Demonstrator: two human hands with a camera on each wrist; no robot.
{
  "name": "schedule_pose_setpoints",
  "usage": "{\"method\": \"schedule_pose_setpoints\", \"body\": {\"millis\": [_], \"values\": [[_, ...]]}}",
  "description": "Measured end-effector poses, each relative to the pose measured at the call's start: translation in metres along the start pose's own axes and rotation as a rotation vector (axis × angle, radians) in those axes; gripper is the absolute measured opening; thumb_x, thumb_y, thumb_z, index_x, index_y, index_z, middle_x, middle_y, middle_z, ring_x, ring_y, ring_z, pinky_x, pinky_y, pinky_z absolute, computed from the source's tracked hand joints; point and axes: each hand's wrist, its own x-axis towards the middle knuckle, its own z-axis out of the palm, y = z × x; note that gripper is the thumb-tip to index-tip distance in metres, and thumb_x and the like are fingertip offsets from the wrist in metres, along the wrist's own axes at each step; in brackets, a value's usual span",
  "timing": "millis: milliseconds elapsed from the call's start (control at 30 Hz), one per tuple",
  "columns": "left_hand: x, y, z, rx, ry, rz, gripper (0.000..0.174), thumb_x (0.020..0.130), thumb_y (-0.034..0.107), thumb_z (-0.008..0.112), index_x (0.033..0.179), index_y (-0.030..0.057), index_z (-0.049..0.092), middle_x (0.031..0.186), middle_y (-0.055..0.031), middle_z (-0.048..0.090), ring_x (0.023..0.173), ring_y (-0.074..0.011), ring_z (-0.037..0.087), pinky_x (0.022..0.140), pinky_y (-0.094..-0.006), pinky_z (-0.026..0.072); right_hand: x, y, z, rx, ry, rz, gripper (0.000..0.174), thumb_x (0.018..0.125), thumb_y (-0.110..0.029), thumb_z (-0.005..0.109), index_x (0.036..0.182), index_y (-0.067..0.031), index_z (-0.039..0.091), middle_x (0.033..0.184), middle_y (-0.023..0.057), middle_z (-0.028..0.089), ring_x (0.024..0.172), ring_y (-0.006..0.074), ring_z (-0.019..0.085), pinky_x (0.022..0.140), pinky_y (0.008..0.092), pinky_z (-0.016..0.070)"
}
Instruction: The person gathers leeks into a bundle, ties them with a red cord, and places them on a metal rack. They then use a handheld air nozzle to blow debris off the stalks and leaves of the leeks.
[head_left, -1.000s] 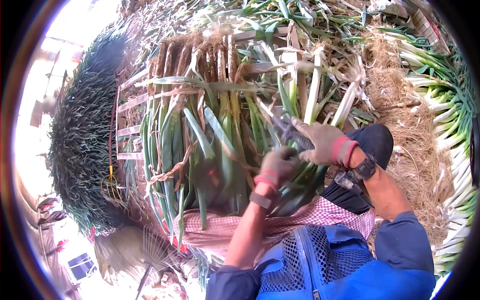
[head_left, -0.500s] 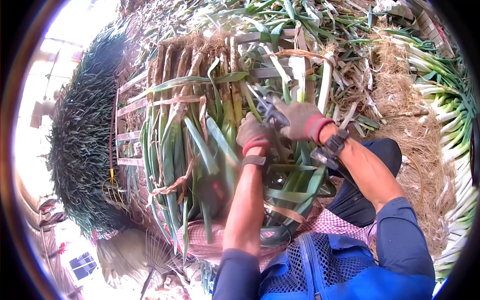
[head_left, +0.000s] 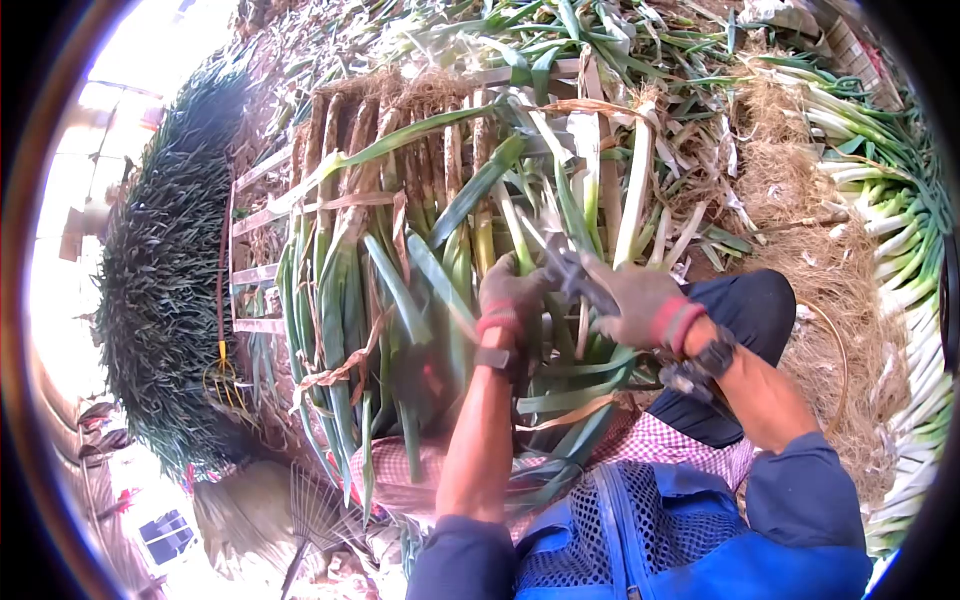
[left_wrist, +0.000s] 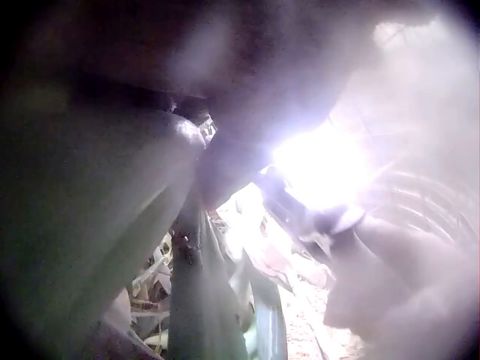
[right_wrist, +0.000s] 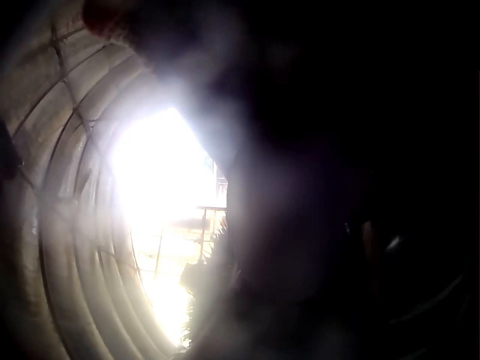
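Note:
In the head view my gloved left hand (head_left: pixel 512 300) grips a green onion stalk (head_left: pixel 513 222), whose pale part sticks up past the fingers. Close beside it on the right, my gloved right hand (head_left: pixel 640 303) holds a dark hand tool (head_left: pixel 580 280), its front end blurred by the left fingers. Long leaves (head_left: pixel 570 400) hang below both hands. A bundle of green onions (head_left: pixel 345 280), roots up, lies on a slatted rack left of the hands. The left wrist view has leaves (left_wrist: pixel 206 307) close up under a dark, blurred hand; the right wrist view is mostly dark.
A large dark-green pile of onions (head_left: pixel 165 270) stands at the left, near a wire rake (head_left: pixel 318 505). Dry roots (head_left: pixel 830 350) cover the ground at the right, with a row of white-stemmed onions (head_left: pixel 905 300) beyond. Checked cloth (head_left: pixel 690 450) covers the lap.
Both hands moved up and left, then slightly back down, the right one also shifting right. A long leaf across the bundle has swung upward, and another leaf now slants beside it.

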Motion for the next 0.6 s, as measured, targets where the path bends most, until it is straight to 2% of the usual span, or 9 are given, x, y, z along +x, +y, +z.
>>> {"method": "schedule_pose_setpoints", "body": {"millis": [67, 133, 200, 233, 267, 333, 367, 433, 600], "values": [[-0.002, -0.025, 0.007, 0.036, 0.037, 0.091, 0.026, 0.094, 0.01, 0.079, 0.118, -0.0006, 0.075, 0.095, -0.0061, 0.079, 0.08, -0.0131, 0.07, 0.072, -0.031, 0.0573, -0.024, 0.003, 0.016, -0.013, 0.009, -0.003, 0.09, 0.087, -0.035, 0.078, 0.164, -0.0102, 0.038, 0.114, 0.0244, 0.068, 0.105, 0.0438, 0.071, 0.095, 0.0518, 0.0557], [-0.018, -0.014, 0.011, 0.028, 0.019, 0.062, 0.028, 0.095, 0.01, 0.078, 0.121, 0.0004, 0.075, 0.097, -0.006, 0.079, 0.08, -0.0122, 0.069, 0.072, -0.0305, 0.0569, -0.031, 0.005, 0.025, -0.027, 0.022, -0.006, 0.091, 0.087, -0.036, 0.078, 0.164, -0.0105, 0.039, 0.115, 0.0246, 0.068, 0.106, 0.0438, 0.071, 0.096, 0.0519, 0.0551], [-0.029, -0.004, 0.016, -0.011, -0.007, 0.012, 0.029, 0.095, 0.011, 0.079, 0.122, 0.0008, 0.075, 0.097, -0.0057, 0.079, 0.08, -0.0117, 0.068, 0.071, -0.0302, 0.0565, -0.027, 0.003, 0.027, -0.036, 0.113, 0.013, 0.091, 0.086, -0.037, 0.079, 0.165, -0.011, 0.039, 0.115, 0.0246, 0.068, 0.105, 0.0429, 0.071, 0.095, 0.0523, 0.0554], [-0.031, -0.007, 0.02, 0.033, 0.003, 0.048, 0.031, 0.095, 0.012, 0.081, 0.123, 0.0006, 0.075, 0.096, -0.0054, 0.078, 0.079, -0.0113, 0.067, 0.071, -0.0309, 0.0563, -0.018, 0.001, 0.02, -0.029, 0.053, 0.049, 0.098, 0.088, -0.04, 0.078, 0.169, -0.0127, 0.031, 0.114, 0.0246, 0.068, 0.107, 0.0447, 0.069, 0.096, 0.0526, 0.054], [-0.033, -0.011, 0.022, 0.034, 0.002, 0.052, 0.031, 0.095, 0.012, 0.081, 0.123, 0.0006, 0.075, 0.096, -0.0054, 0.078, 0.079, -0.0113, 0.067, 0.071, -0.0309, 0.0563, -0.008, 0.001, 0.015, -0.029, 0.057, 0.05, 0.098, 0.088, -0.04, 0.078, 0.169, -0.0127, 0.031, 0.114, 0.0246, 0.068, 0.107, 0.0447, 0.069, 0.096, 0.0526, 0.054], [-0.039, -0.014, 0.026, -0.048, -0.105, -0.003, 0.031, 0.094, 0.02, 0.08, 0.119, 0.0009, 0.075, 0.094, -0.0069, 0.079, 0.078, -0.0136, 0.069, 0.074, -0.0329, 0.0565, 0.016, 0.003, 0.007, -0.009, 0.094, 0.086, 0.097, 0.088, -0.038, 0.077, 0.169, -0.0105, 0.031, 0.117, 0.0258, 0.07, 0.111, 0.0438, 0.069, 0.098, 0.052, 0.0543], [-0.041, -0.017, 0.029, -0.082, -0.102, 0.09, 0.031, 0.093, 0.018, 0.081, 0.118, 0.0004, 0.075, 0.095, -0.0052, 0.078, 0.08, -0.0114, 0.067, 0.075, -0.0312, 0.0557, 0.027, 0.005, 0.003, -0.01, 0.097, 0.087, 0.097, 0.088, -0.038, 0.077, 0.169, -0.0105, 0.031, 0.117, 0.0258, 0.07, 0.111, 0.0438, 0.069, 0.098, 0.052, 0.0543], [-0.045, -0.016, 0.033, -0.117, -0.095, 0.087, 0.03, 0.093, 0.016, 0.08, 0.118, -0.0001, 0.075, 0.096, -0.0051, 0.078, 0.082, -0.0115, 0.067, 0.076, -0.0309, 0.0554, 0.042, 0.009, -0.004, -0.035, 0.167, 0.133, 0.089, 0.087, -0.032, 0.075, 0.164, -0.0063, 0.038, 0.121, 0.0268, 0.071, 0.112, 0.0434, 0.071, 0.098, 0.051, 0.056], [-0.056, -0.009, 0.029, -0.219, -0.133, 0.078, 0.029, 0.093, 0.007, 0.078, 0.12, -0.0015, 0.074, 0.1, -0.005, 0.077, 0.085, -0.0116, 0.067, 0.078, -0.0301, 0.0549, 0.028, 0.011, -0.006, -0.007, 0.156, 0.147, 0.091, 0.086, -0.032, 0.075, 0.165, -0.0064, 0.037, 0.122, 0.0258, 0.073, 0.115, 0.0423, 0.071, 0.102, 0.0502, 0.0549]]}}
